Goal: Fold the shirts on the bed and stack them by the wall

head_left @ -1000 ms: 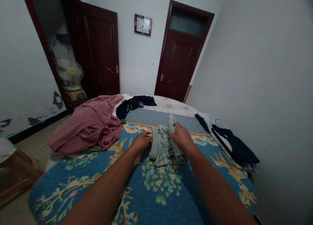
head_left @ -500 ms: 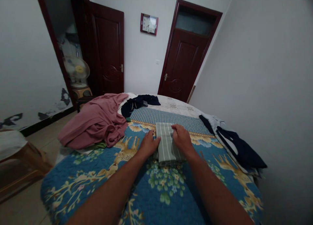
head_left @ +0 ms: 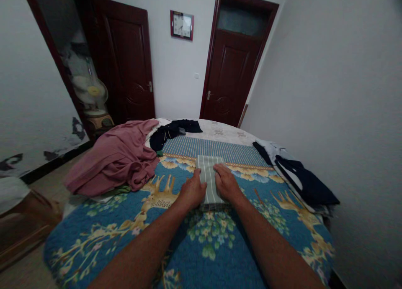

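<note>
A grey-green cloth with white stripes (head_left: 207, 178), folded into a thick rectangle, lies on the blue patterned bedspread (head_left: 216, 264) in front of me. My left hand (head_left: 194, 189) grips its left edge, with the thumb on top and the other fingers along the side. On the opposite edge, my right hand (head_left: 226, 183) has its fingers curled against the cloth. What the undersides of the fingers do is hidden.
A pink cloth (head_left: 116, 159) lies heaped at the left, with dark clothing (head_left: 171, 132) behind it. Folded navy garments (head_left: 304, 180) are stacked along the right edge. A wooden stool (head_left: 28, 218) stands at the lower left, and a fan (head_left: 93, 90) farther back.
My right hand has come down from the cloth's upper right towards its middle, and my left hand has dropped slightly. The whole view has shifted a little.
</note>
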Available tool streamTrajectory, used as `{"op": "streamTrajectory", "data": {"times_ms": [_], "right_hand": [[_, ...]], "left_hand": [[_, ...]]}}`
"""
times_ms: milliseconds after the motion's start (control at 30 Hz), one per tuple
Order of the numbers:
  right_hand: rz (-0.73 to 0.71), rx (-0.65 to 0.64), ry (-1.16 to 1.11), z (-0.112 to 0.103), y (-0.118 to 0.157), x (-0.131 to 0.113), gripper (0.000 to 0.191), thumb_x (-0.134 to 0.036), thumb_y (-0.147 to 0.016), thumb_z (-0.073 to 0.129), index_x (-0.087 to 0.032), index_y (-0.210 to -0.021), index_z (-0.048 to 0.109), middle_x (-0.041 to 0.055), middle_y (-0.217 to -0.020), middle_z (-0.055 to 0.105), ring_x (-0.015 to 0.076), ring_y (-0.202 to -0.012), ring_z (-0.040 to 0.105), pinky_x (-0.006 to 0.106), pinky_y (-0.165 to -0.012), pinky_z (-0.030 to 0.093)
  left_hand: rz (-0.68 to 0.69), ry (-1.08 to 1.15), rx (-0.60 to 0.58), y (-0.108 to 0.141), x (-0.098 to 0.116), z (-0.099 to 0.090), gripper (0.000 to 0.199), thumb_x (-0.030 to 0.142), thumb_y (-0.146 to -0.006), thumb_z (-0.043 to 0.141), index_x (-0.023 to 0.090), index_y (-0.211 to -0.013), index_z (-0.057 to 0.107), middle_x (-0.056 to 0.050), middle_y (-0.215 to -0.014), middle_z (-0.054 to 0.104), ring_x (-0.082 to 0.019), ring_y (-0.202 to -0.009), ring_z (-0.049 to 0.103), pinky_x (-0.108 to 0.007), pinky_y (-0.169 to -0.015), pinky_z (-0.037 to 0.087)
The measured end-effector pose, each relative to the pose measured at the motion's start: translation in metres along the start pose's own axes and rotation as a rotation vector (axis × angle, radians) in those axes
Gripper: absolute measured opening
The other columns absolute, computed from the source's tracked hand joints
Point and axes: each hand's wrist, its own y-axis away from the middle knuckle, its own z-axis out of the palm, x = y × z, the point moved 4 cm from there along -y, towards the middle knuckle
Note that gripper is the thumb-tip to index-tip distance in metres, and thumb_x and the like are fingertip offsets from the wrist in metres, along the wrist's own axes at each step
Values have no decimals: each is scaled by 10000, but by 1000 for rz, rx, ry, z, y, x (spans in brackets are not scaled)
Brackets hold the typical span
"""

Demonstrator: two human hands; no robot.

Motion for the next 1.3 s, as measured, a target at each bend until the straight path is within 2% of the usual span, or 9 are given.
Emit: {"op": "streamTrajectory", "data": {"times_ms": [100, 200, 500, 567, 700, 833, 1000, 1167, 1300], "right_hand": [[-7, -7, 45, 1, 2, -1, 449, -249, -1064, 431, -134, -1391, 716, 176, -1454, 696, 286, -1440, 589, 520, -1277, 414], [15, -60, 139, 4, 6, -8, 442, -262, -1061, 487, -150, -1441, 683, 175, -1549, 625, 313, -1527, 494, 541, -1285, 382], [99, -184, 277, -1, 13, -26, 487, -345, -1104, 455, -189, -1545, 589, 156, -1679, 492, 351, -1604, 367, 603, -1283, 313], [96, -212, 276, 0, 14, -28, 500, -363, -1108, 452, -198, -1564, 572, 147, -1690, 481, 343, -1613, 351, 601, -1289, 301], [125, -236, 270, 2, 16, -31, 519, -392, -1110, 459, -190, -1576, 564, 142, -1692, 480, 339, -1624, 328, 579, -1310, 268], [152, -253, 234, 4, 15, -30, 512, -368, -1113, 437, -201, -1580, 566, 123, -1692, 485, 328, -1628, 323, 567, -1314, 264], [200, -290, 187, 4, 14, -26, 533, -359, -1118, 385, -194, -1598, 549, 128, -1704, 468, 301, -1620, 349, 546, -1318, 267], [321, -299, 202, 3, 0, -23, 643, -445, -1113, 378, -137, -1676, 424, 164, -1781, 298, 321, -1657, 264, 611, -1322, 217], [366, -360, 200, 10, -22, -15, 741, -550, -1108, 367, -71, -1673, 407, 216, -1768, 303, 347, -1658, 253, 623, -1327, 187]], "left_hand": [[42, 131, -24, -7, -6, -2, 550, 208, -1017, 540, 158, -1552, 420, -198, -1484, 675, -274, -1328, 669, -360, -1128, 462], [52, 193, -76, -12, -13, -4, 522, 169, -997, 541, 145, -1511, 449, -185, -1410, 716, -248, -1268, 696, -346, -1103, 488], [86, 65, -53, -14, -18, -8, 505, 75, -937, 555, 165, -1434, 533, -144, -1258, 751, -247, -1154, 719, -360, -1055, 520], [101, -67, 26, -12, -15, -13, 485, 71, -930, 551, 162, -1405, 570, -162, -1268, 716, -268, -1142, 716, -388, -1039, 536], [340, -227, 278, 1, 8, -18, 466, 55, -944, 465, 162, -1370, 621, -175, -1316, 640, -278, -1203, 677, -419, -1065, 545], [551, -205, 300, 8, 14, 6, 506, 143, -1037, 400, 179, -1530, 508, -164, -1447, 631, -258, -1359, 617, -429, -1148, 523], [493, -438, 209, -1, -13, 37, 548, 311, -1061, 460, 101, -1566, 493, -252, -1641, 518, -381, -1579, 433, -590, -1237, 430], [405, -556, 142, -2, -18, 35, 640, 377, -1070, 449, 47, -1618, 445, -264, -1721, 411, -392, -1625, 357, -579, -1275, 377], [388, -589, 91, -1, -11, 33, 666, 391, -1071, 425, 34, -1634, 427, -265, -1733, 387, -392, -1635, 335, -574, -1281, 357]]}}
